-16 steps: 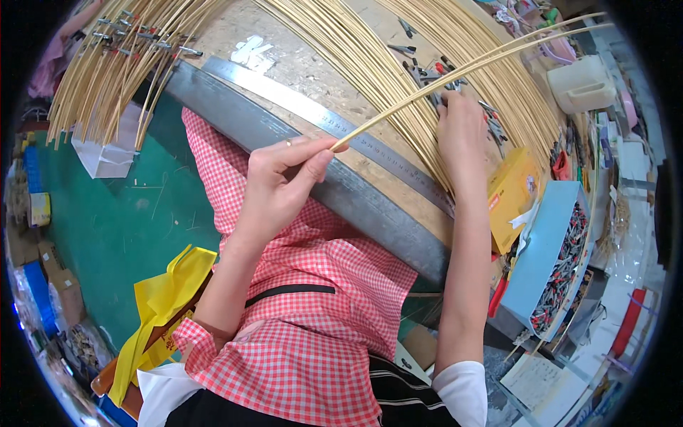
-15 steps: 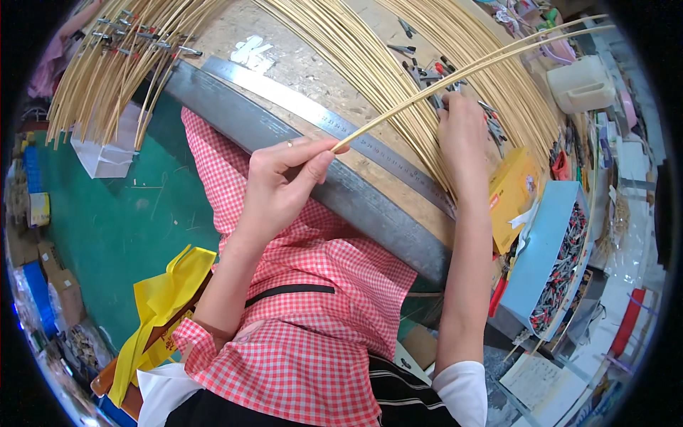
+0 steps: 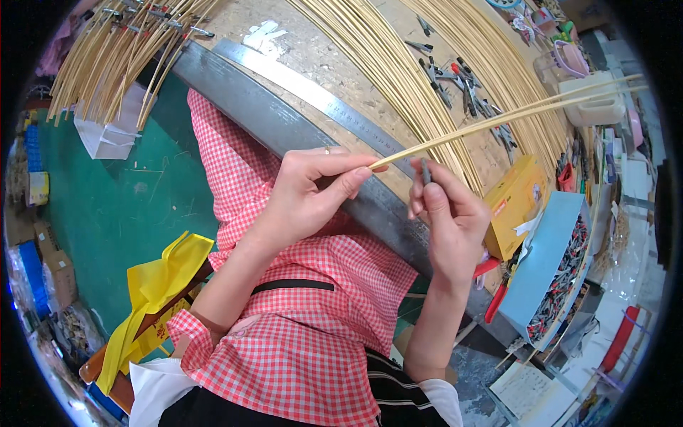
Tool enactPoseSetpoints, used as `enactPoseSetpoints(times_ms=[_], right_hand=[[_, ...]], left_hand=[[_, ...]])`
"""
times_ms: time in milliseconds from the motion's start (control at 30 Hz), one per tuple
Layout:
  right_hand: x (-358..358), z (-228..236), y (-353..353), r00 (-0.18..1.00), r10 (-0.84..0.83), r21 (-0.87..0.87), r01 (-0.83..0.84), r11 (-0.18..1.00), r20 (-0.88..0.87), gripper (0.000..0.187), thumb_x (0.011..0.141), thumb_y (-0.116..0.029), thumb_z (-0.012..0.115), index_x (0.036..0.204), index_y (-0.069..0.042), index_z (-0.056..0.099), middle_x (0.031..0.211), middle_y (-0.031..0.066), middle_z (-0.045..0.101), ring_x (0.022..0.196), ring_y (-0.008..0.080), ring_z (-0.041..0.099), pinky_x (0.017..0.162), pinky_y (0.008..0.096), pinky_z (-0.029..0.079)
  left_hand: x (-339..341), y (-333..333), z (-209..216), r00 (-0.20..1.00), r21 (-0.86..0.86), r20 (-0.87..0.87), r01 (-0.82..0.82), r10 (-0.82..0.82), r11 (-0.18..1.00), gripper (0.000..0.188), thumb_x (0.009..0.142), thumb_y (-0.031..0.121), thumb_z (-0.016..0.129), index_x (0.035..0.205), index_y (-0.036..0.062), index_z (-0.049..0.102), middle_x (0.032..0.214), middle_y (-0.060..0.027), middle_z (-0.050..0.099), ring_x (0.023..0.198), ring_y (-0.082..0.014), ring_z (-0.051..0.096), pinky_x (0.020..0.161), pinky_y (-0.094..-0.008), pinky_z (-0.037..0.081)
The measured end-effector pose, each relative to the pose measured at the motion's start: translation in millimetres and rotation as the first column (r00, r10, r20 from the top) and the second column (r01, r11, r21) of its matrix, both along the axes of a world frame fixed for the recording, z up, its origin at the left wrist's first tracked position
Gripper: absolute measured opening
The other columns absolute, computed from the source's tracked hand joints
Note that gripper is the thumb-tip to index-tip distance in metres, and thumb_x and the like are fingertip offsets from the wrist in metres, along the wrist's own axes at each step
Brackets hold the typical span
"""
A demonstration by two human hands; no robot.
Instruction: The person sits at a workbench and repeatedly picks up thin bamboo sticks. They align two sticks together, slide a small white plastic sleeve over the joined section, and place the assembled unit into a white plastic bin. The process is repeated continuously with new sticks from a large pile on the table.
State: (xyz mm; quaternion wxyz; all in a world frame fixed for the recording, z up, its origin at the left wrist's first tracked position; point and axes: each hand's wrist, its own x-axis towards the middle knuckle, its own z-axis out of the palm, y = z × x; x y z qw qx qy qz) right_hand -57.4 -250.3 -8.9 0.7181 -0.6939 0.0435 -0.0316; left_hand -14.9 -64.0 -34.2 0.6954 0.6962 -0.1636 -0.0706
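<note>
Between its thumb and fingers my left hand (image 3: 313, 192) pinches the near ends of two thin bamboo sticks (image 3: 491, 122), held together there. They run off to the upper right and spread slightly apart toward their far ends. Close by, just below the sticks, my right hand (image 3: 452, 220) holds a small grey spring clip (image 3: 425, 171) between thumb and fingers. The clip is apart from the sticks. Beyond the hands, several loose clips (image 3: 466, 89) with black and red parts lie on the workbench between two bundles of long bamboo sticks (image 3: 370, 57).
A steel ruler (image 3: 306, 92) lies behind a grey metal bar (image 3: 249, 107) along the bench's front edge. A yellow box (image 3: 512, 203) and a blue box (image 3: 537, 263) full of clips stand at right. Clipped sticks (image 3: 114, 71) overhang the bench at upper left.
My right hand has come back from the clip pile with a clip, close to my left hand. My left hand has shifted right and slightly down with the sticks.
</note>
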Motion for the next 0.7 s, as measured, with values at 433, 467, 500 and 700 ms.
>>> enactPoseSetpoints(times_ms=[433,467,500,700], right_hand=[[0.3,-9.6,5.4,0.989,-0.089,-0.059,0.096,0.994,0.116,0.017,0.091,0.004,0.055,0.105,0.010,0.063,0.079,0.0093,0.061,0.059,0.0078,0.051,0.052,0.0200,0.042],[0.2,-10.3,5.7,0.989,-0.091,-0.058,0.098,0.994,0.116,0.016,0.091,0.004,0.055,0.104,0.010,0.063,0.079,0.0091,0.061,0.059,0.0078,0.051,0.051,0.0200,0.042],[0.4,-10.6,5.9,0.989,-0.091,-0.058,0.098,0.993,0.117,0.016,0.091,0.004,0.055,0.104,0.010,0.063,0.079,0.0089,0.061,0.058,0.0078,0.051,0.051,0.0200,0.042],[-1.8,0.8,5.3,0.999,-0.033,-0.146,0.039,0.988,0.043,0.019,0.090,0.002,0.057,0.107,0.009,0.062,0.088,0.0104,0.064,0.067,0.0101,0.055,0.058,0.0215,0.045]], left_hand=[[-2.3,-2.7,-5.2,0.998,0.059,0.063,0.025,-0.028,0.998,0.018,0.087,0.002,0.062,0.103,-0.0008,0.070,0.075,-0.0070,0.066,0.060,-0.0085,0.056,0.053,-0.0221,0.043],[-2.4,-2.8,-5.8,0.998,0.061,0.063,0.023,-0.027,0.998,0.018,0.087,0.002,0.062,0.103,-0.0009,0.070,0.075,-0.0070,0.066,0.060,-0.0086,0.056,0.053,-0.0222,0.043],[-2.2,-2.9,-6.0,0.998,0.062,0.064,0.020,-0.024,0.998,0.018,0.087,0.002,0.062,0.103,-0.0010,0.070,0.074,-0.0069,0.065,0.060,-0.0087,0.056,0.053,-0.0223,0.043],[1.7,0.6,-6.4,0.997,0.068,0.048,0.052,-0.055,0.996,0.017,0.086,0.002,0.062,0.100,-0.0015,0.071,0.073,-0.0067,0.065,0.059,-0.0089,0.055,0.052,-0.0227,0.042]])
